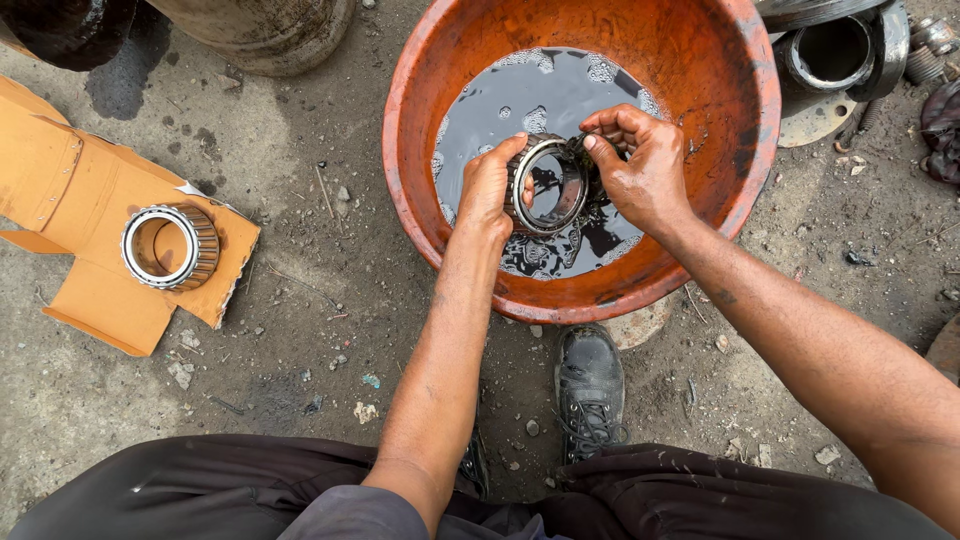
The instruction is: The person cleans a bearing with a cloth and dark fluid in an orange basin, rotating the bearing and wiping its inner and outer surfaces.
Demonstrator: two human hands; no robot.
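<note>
Far to the left of the fingers, a clean roller bearing (170,246) lies flat on a piece of orange cardboard (75,190) on the dirt ground (300,330). It is well apart from both hands.

The left hand (487,190) holds a second bearing ring (548,185) above the dark liquid (545,85) in the orange basin (420,190). Its fingers are closed around the left side of the ring, with the thumb (508,150) pressed over the top edge. The ring stands on its edge, tilted, with its open middle toward the camera.

Just to the right, the right hand (645,170) meets the ring from the other side. Its fingers (610,125) are bent and pinched together at the upper right rim. They seem to hold something small and dark there, but I cannot tell what it is.

I judge that this ring is steel, so it is stiff and rather heavy for its size. It looks wet with the black liquid, so it is probably slippery. The safest grip seems to be around the outer rim with thumb and fingers on opposite sides, as the left hand does now. The rollers may turn under the fingers, so they give a poor hold.

Below the hands, a black shoe (590,385) stands beside the basin. To the upper right lie more metal parts (840,50).
</note>
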